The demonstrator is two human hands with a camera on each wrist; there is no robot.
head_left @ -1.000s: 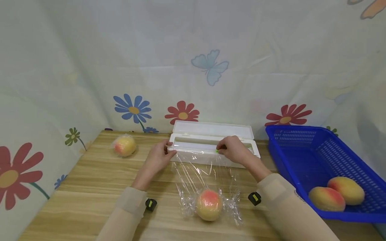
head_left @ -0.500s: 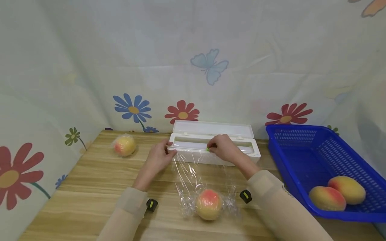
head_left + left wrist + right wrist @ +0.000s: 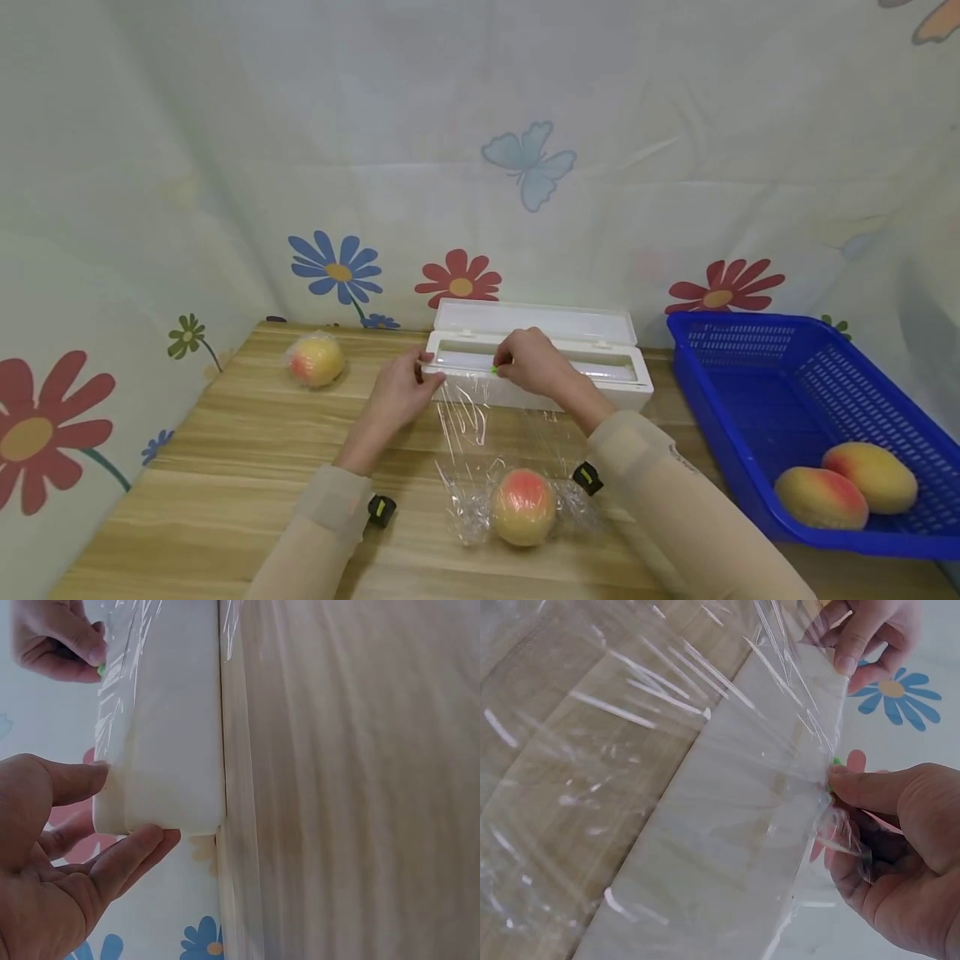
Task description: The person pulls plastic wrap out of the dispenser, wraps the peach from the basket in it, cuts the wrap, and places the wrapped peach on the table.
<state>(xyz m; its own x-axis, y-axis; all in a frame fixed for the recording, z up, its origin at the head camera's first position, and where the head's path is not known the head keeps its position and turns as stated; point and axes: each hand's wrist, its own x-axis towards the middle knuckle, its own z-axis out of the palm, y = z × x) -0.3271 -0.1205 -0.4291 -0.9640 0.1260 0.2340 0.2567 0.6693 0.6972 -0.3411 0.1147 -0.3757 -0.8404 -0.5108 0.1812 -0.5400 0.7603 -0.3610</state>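
Observation:
A white cling film dispenser point(image 3: 611, 397) stands at the back of the table, its lid raised and a roll inside. My left hand point(image 3: 396, 393) grips its left end, thumb on the front top edge and fingers against the end wall point(image 3: 161, 802). With thumb and fingers my right hand point(image 3: 534, 363) pinches the small green slide cutter point(image 3: 495, 369) on the front edge, left of the middle. Clear cling film point(image 3: 467, 425) runs from that edge toward me, down to a yellow-red peach point(image 3: 523, 508) with crumpled film around it. Right of the cutter, loose film bunches by my right fingers point(image 3: 851, 787).
A film-wrapped peach point(image 3: 317, 360) sits at the back left of the wooden table point(image 3: 247, 450). On the right stands a blue basket point(image 3: 750, 475) with two peaches point(image 3: 821, 498) in its near end. A flower-print curtain point(image 3: 390, 167) hangs close behind the dispenser.
My right hand has slid left along the dispenser's front edge with the green cutter. The film to the right of it has come loose from the edge. My left hand has stayed put.

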